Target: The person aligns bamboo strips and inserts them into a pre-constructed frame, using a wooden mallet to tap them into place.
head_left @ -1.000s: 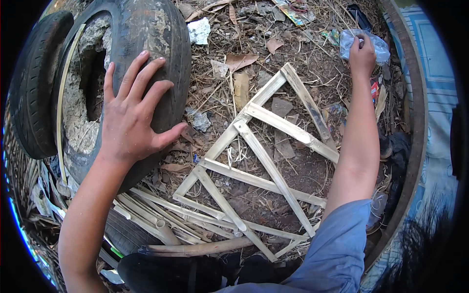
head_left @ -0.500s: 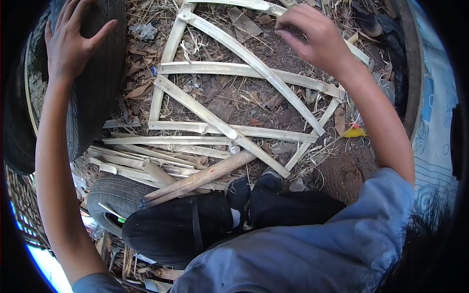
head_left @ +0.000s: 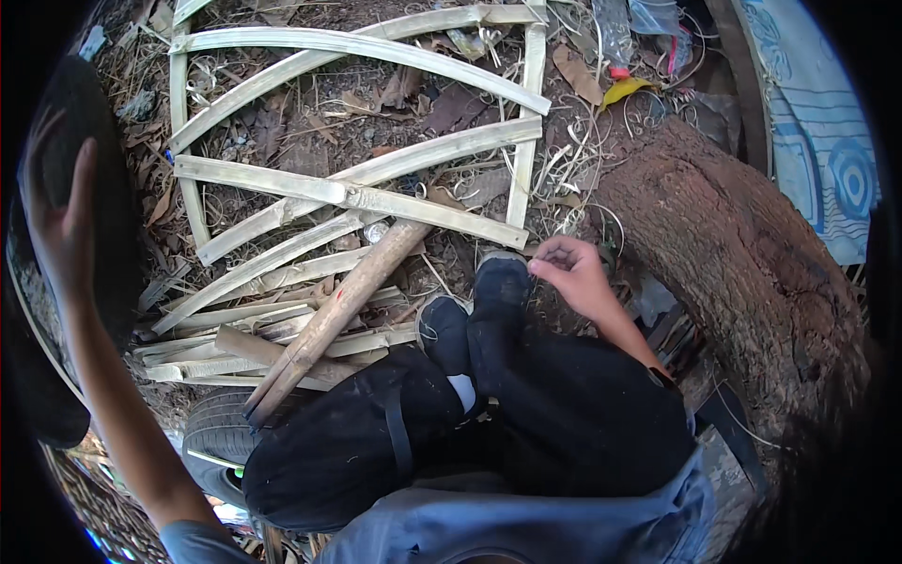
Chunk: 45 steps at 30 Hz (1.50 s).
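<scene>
My left hand (head_left: 64,211) is raised at the far left in front of a dark upright tyre (head_left: 108,141), its fingers spread and nothing in them. Beside the toe of my right shoe (head_left: 503,277) is my right hand (head_left: 575,277), thumb and fingertips pinched together. Whatever that pinch may hold is too small to make out. Just beyond it lies a ladder-like frame of pale split-bamboo strips (head_left: 427,212), with crossing pieces joined to two side strips. A round bamboo stick (head_left: 334,320) slants from the frame's near edge toward my left knee.
Loose bamboo strips (head_left: 240,326) are piled left of my feet, next to a small tyre (head_left: 211,432). A thick tree trunk (head_left: 742,244) rises at the right. Behind it are a blue patterned sheet (head_left: 822,141), a yellow leaf (head_left: 622,91) and plastic scraps.
My right hand has come down from above the frame to beside my right shoe. My left hand has dropped lower along the tyre. The view has turned, bringing the trunk into sight.
</scene>
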Available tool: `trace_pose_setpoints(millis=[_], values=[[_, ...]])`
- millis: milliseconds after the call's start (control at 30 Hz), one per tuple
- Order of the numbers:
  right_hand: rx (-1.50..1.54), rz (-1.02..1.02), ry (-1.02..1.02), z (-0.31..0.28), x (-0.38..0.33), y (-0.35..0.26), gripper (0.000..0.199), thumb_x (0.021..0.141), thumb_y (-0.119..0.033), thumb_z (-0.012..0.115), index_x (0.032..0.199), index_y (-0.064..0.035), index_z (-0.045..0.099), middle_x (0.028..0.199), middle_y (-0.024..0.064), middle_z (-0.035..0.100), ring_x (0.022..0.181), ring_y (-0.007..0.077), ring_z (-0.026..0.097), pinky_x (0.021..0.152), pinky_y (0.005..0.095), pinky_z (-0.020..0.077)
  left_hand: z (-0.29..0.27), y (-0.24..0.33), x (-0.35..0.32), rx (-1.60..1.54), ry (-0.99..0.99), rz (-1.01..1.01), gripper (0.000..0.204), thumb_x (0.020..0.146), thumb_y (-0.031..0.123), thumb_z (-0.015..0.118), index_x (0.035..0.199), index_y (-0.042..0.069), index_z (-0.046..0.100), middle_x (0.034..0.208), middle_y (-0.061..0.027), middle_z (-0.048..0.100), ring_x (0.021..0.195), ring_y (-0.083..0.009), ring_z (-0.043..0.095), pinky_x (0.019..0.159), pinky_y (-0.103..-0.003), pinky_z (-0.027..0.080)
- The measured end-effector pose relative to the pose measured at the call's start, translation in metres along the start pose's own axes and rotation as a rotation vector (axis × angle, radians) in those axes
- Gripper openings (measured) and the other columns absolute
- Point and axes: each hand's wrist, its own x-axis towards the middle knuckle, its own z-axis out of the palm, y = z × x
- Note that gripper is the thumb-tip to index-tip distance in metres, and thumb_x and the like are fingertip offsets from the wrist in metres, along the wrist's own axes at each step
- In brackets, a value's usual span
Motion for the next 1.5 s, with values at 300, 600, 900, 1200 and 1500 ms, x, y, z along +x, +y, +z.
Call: trace_pose_setpoints(millis=[300, 600, 900, 1200, 1500], values=[[0.218, 0.313, -0.938, 0.060, 0.017, 0.000, 0.014, 0.091, -0.015, 0.067, 0.091, -0.0020, 0.063, 0.084, 0.0033, 0.068, 0.073, 0.0068, 0.060, 0.067, 0.0222, 0.0473, -0.004, 0.282, -0.191, -0.621, -0.702, -0.156, 0.049, 0.067, 0.010, 0.082, 0.111, 0.007, 0.062, 0.117, -0.0154, 0.054, 0.124, -0.0405, 0.048, 0.107, -0.059, 0.034], [0.246, 0.281, -1.054, 0.083, 0.017, 0.001, 0.020, 0.094, -0.023, 0.064, 0.092, -0.0034, 0.065, 0.078, -0.0035, 0.057, 0.068, 0.0051, 0.048, 0.065, 0.0210, 0.0395, 0.044, 0.287, -0.193, -0.564, -0.432, -0.064, 0.045, 0.062, 0.011, 0.085, 0.104, 0.016, 0.072, 0.096, -0.0030, 0.056, 0.097, -0.0263, 0.053, 0.085, -0.041, 0.043], [0.627, 0.428, -1.002, 0.122, 0.021, 0.016, 0.027, 0.098, -0.033, 0.060, 0.096, -0.0068, 0.065, 0.079, -0.0013, 0.060, 0.068, 0.0095, 0.051, 0.065, 0.0256, 0.0433, 0.053, 0.271, -0.197, -0.486, -0.182, -0.143, 0.019, 0.062, 0.017, 0.084, 0.076, 0.018, 0.072, 0.078, 0.0036, 0.063, 0.098, -0.0220, 0.055, 0.094, -0.043, 0.032], [-0.937, -1.157, -0.267, 0.174, 0.080, -0.007, 0.030, 0.069, -0.016, 0.073, 0.096, -0.0111, 0.060, 0.100, 0.0068, 0.062, 0.098, 0.0230, 0.059, 0.086, 0.0404, 0.0448, 0.043, 0.244, -0.187, -0.656, 0.071, -0.512, 0.012, 0.079, -0.006, 0.074, 0.084, 0.002, 0.067, 0.089, -0.0084, 0.071, 0.094, -0.0218, 0.057, 0.090, -0.036, 0.043], [-1.423, -1.126, -0.439, 0.181, 0.089, 0.014, 0.047, 0.064, -0.033, 0.081, 0.101, -0.0099, 0.065, 0.108, 0.0098, 0.063, 0.111, 0.0252, 0.058, 0.103, 0.0442, 0.0399, 0.005, 0.268, -0.172, -0.653, 0.166, -0.350, 0.016, 0.071, 0.000, 0.081, 0.079, 0.007, 0.070, 0.081, -0.0039, 0.071, 0.079, -0.0184, 0.055, 0.083, -0.033, 0.038]])
